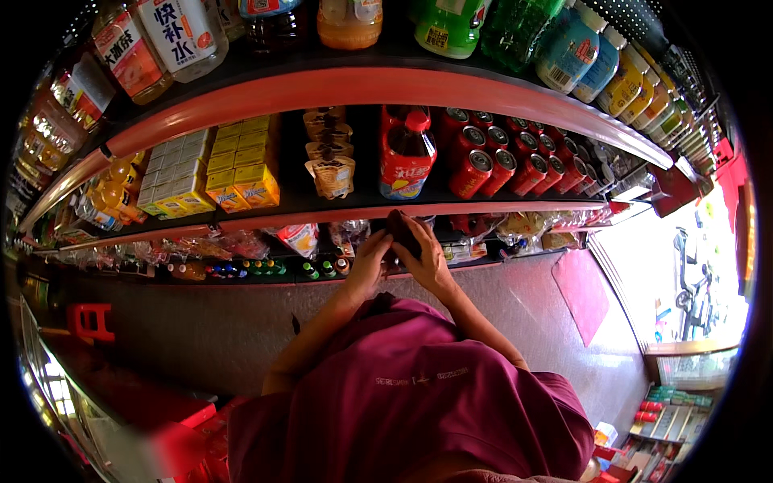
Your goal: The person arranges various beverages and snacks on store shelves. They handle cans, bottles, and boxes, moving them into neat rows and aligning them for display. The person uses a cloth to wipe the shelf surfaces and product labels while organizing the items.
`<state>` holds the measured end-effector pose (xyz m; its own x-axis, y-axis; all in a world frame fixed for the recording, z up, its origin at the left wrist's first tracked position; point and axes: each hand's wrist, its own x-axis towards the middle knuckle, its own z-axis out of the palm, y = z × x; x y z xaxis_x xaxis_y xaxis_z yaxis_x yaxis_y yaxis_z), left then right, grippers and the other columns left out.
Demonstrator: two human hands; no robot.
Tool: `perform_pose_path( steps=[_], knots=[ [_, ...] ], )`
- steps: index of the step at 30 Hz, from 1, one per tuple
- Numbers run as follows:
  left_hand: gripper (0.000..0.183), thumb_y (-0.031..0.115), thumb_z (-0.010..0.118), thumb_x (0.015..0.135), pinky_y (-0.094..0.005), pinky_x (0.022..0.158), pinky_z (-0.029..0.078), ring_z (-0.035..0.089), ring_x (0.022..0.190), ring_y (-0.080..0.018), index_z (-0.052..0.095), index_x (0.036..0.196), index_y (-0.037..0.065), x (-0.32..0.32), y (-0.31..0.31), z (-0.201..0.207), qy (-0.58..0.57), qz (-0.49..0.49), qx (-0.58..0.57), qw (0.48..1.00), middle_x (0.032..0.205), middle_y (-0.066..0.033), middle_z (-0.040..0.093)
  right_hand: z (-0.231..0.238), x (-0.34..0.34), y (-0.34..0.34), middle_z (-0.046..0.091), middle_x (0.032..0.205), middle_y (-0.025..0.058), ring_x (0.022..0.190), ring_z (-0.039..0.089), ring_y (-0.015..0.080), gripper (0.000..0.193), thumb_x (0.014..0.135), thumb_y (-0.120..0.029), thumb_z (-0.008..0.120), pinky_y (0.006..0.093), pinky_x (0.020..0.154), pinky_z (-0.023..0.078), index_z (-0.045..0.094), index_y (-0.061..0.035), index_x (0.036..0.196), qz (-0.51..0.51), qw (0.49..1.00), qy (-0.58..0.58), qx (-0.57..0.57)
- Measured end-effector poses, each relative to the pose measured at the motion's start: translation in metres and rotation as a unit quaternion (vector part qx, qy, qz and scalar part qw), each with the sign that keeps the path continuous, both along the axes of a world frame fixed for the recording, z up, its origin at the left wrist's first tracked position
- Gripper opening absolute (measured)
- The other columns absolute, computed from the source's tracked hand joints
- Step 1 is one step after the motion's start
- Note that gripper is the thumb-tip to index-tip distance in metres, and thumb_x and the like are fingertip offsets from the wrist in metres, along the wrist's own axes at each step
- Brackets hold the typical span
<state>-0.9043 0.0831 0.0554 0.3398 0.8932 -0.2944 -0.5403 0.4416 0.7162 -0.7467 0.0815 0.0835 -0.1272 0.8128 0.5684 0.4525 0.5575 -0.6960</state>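
Observation:
Both my hands are together in front of the lower shelves. My right hand [428, 262] is closed round a dark, rounded object [404, 234] whose kind I cannot make out. My left hand [368, 264] meets it from the other side, its fingers bent against the same object. Beyond them, on the middle shelf, stands a red-capped bottle of dark drink [408, 165]. Several red cans [471, 175] are lined up to its right. Tan pouches [331, 175] and yellow drink cartons [241, 183] stand to its left.
A red shelf edge [386, 84] curves above my hands, with drink bottles [179, 36] over it. Bagged goods and small bottles [312, 270] fill the low shelf. A red stool [90, 321] stands left; a pink mat [581, 294] lies by the bright doorway at right.

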Motion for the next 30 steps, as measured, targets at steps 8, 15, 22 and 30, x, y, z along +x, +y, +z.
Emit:
perform_pose_path(
  steps=[8,15,22,30],
  knots=[
    [0.052,0.038,0.068,0.102,-0.0243,0.07,0.05,0.065,0.103,-0.009,0.059,0.142,0.006,-0.031,-0.04,-0.016,0.25,0.06,0.066,0.964,0.121,-0.002,0.069,0.02,-0.024,0.032,0.064,0.12,0.019,0.106,0.063,0.0407,0.056,0.082,-0.002,0.073,0.0466,0.091,0.054,0.063,-0.0057,0.137,-0.063,0.984,-0.153,0.066],
    [0.054,0.038,0.063,0.105,-0.0291,0.08,0.05,0.065,0.107,-0.0115,0.054,0.148,0.007,-0.074,-0.086,-0.043,0.278,0.004,-0.045,0.96,0.123,-0.0024,0.07,-0.028,-0.067,0.057,0.058,0.118,0.0155,0.103,0.059,0.0358,0.057,0.08,-0.013,0.07,0.0448,0.081,0.054,0.063,-0.0127,0.137,-0.156,0.936,-0.315,0.03],
    [0.053,0.037,0.066,0.103,-0.0279,0.076,0.05,0.065,0.101,-0.0111,0.057,0.144,0.005,-0.127,-0.08,-0.048,0.326,0.022,-0.011,0.945,0.118,-0.003,0.072,-0.021,-0.083,0.057,0.059,0.124,0.0115,0.108,0.056,0.0337,0.052,0.08,-0.013,0.068,0.0443,0.084,0.053,0.066,-0.0134,0.132,-0.131,0.93,-0.333,0.088],
    [0.041,0.019,0.074,0.101,-0.0306,0.082,0.057,0.068,0.094,-0.0134,0.063,0.134,-0.001,-0.225,-0.026,-0.076,0.331,0.0,0.25,0.91,0.105,-0.0074,0.073,0.01,-0.199,0.042,0.063,0.123,0.0165,0.105,0.061,0.0375,0.05,0.085,-0.009,0.073,0.046,0.088,0.055,0.066,-0.0092,0.134,-0.109,0.982,-0.134,0.078]
  ],
)
